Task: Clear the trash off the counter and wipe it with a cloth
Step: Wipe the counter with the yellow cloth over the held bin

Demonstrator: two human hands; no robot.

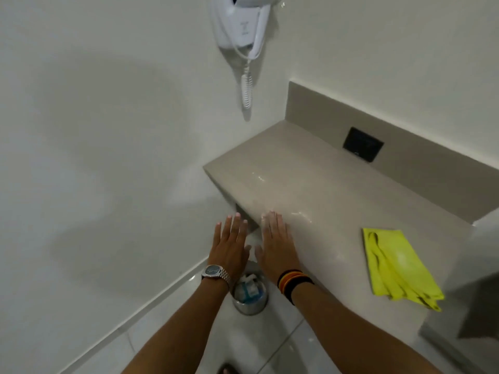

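The beige counter (310, 179) runs from the wall corner toward the lower right, with wet streaks on its surface. A folded yellow cloth (397, 265) lies flat on the counter's right part. My left hand (231, 245), with a metal watch on the wrist, is held flat and open in the air just left of the counter's front corner. My right hand (275, 244), with dark wristbands, is flat and open over the counter's front edge. Neither hand holds anything. Below both hands a small round metal bin (249, 292) stands on the floor with white and blue trash inside.
A white wall-mounted hair dryer (243, 20) with a coiled cord hangs above the counter's left end. A black socket plate (363, 144) sits in the backsplash. White walls close the left side; a tiled floor lies below.
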